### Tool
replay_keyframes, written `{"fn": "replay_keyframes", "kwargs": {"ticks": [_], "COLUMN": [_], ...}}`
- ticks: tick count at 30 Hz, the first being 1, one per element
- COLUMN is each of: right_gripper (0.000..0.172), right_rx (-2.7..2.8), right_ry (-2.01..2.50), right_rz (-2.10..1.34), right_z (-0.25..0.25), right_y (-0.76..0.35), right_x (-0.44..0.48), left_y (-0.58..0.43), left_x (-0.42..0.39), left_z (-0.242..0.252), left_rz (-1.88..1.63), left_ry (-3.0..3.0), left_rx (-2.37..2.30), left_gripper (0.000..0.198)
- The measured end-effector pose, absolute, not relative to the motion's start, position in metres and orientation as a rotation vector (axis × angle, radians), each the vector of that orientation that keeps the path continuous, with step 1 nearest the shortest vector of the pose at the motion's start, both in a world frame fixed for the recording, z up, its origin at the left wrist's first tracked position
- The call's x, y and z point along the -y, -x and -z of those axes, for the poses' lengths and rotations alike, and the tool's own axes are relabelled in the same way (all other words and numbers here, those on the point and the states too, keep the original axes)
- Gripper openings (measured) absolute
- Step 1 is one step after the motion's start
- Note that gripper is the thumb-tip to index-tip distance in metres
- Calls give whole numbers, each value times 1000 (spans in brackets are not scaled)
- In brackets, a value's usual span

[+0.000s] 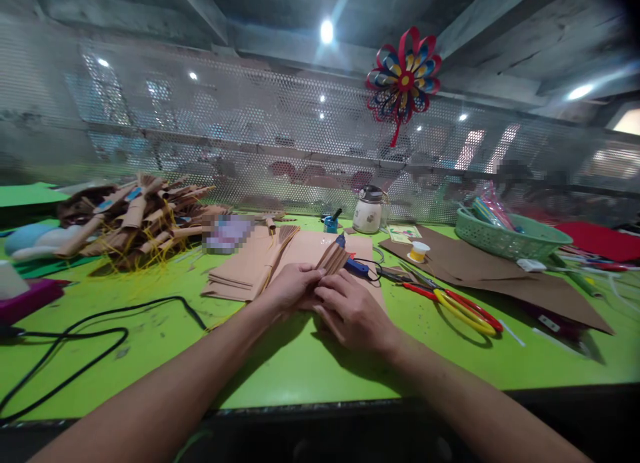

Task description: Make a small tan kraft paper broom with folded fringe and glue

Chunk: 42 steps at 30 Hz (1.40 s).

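Note:
Both my hands meet at the middle of the green table over a pleated piece of brown paper. My left hand pinches the folded paper from the left, fingers closed on it. Pressing on the same folds from the right is my right hand, its fingers curled over the paper's near end. The pleated end fans up just beyond my fingertips. Flat brown paper sheets lie under and to the left of my hands.
Red-and-yellow scissors lie right of my hands, a blue glue gun just behind them. A pile of rolled brown paper pieces sits at far left, a black cable near left, a green basket at right, and a paper pinwheel hangs on the mesh screen.

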State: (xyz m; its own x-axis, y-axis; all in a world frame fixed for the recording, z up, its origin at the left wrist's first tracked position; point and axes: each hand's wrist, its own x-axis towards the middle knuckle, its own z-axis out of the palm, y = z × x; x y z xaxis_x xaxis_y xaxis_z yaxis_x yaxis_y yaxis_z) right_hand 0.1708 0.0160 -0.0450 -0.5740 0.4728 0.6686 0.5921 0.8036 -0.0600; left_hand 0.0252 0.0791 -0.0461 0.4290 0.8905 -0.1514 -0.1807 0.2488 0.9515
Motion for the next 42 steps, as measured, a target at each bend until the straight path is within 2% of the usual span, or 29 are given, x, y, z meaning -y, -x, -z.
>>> {"fn": "replay_keyframes", "kwargs": {"ticks": [4, 7, 12, 15, 18, 22, 29, 42], "right_gripper": [12, 22, 35, 35, 29, 32, 32, 29], "right_rx": [2032, 1614, 1138, 1123, 1130, 1132, 1168, 1197], "right_ry": [862, 1131, 1290, 1197, 1122, 1095, 1003, 975], "right_rz": [89, -130, -977, -1259, -1299, -1308, -1352, -1330], "right_z": [46, 42, 36, 38, 42, 43, 47, 47], "right_y": [-176, -190, -212, -211, -207, -205, -210, -211], "right_x": [-19, -31, -51, -52, -51, -51, -55, -53], "left_y": [-25, -25, -27, -29, -31, -31, -31, -33], "left_x": [-79, -76, -69, -67, -66, -66, -66, -61], "left_z": [45, 40, 36, 37, 39, 42, 41, 38], "left_rz": [-842, -789, -747, -731, -699, -632, -648, -749], "left_ry": [-1054, -1075, -1117, -1148, -1185, -1254, -1254, -1171], "left_rx": [-823, -828, -805, -807, -772, -735, -792, -788], "left_gripper": [15, 17, 24, 23, 25, 31, 22, 20]}}
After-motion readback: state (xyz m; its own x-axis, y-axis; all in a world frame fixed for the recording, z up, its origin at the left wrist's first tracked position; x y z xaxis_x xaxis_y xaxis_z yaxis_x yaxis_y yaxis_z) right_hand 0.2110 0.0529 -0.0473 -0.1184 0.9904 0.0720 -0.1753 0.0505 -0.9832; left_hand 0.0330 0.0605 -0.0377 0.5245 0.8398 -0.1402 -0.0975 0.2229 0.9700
